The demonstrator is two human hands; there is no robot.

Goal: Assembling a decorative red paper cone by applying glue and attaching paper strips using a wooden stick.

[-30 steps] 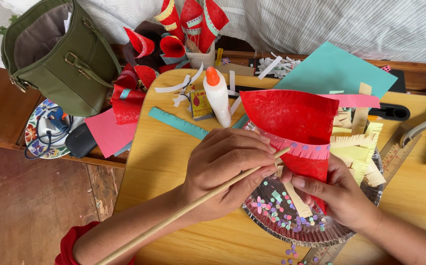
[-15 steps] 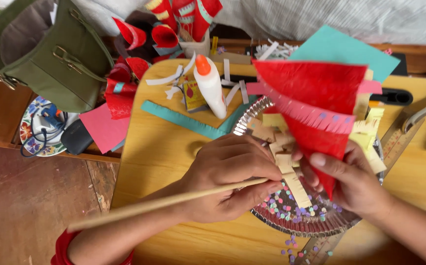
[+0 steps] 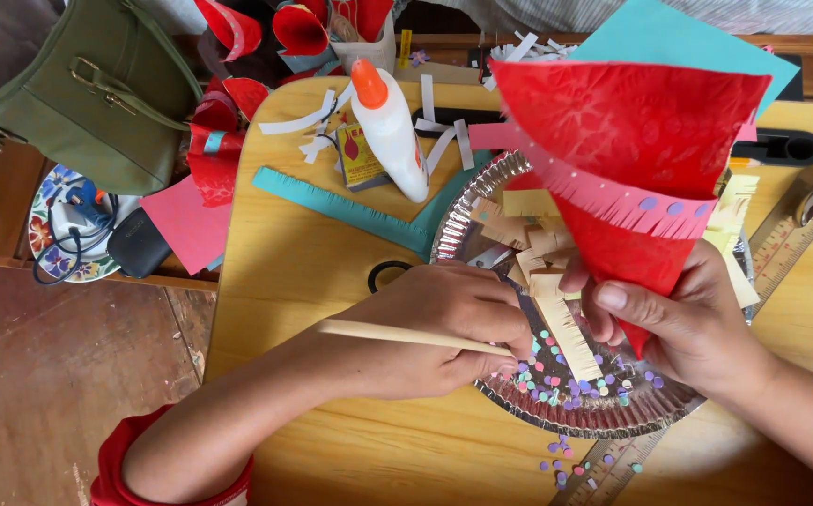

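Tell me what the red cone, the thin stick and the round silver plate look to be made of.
Red cone: apparently embossed paper, matte, with a faint flower pattern and a cut pink fringe. Thin stick in the left hand: likely wood or bamboo, pale tan and unpainted. Round silver plate: probably foil-coated paper or thin foil, shiny with a ribbed rim. The right hand holds the cone's tip.

Red paper cone (image 3: 624, 159) over foil plate (image 3: 556, 403)

The red paper cone (image 3: 627, 169) – pink fringe, pastel dots – stands point-down, gripped near its tip above the foil plate. The thin wooden stick (image 3: 406, 335) lies nearly level, its tip reaching the plate's confetti.
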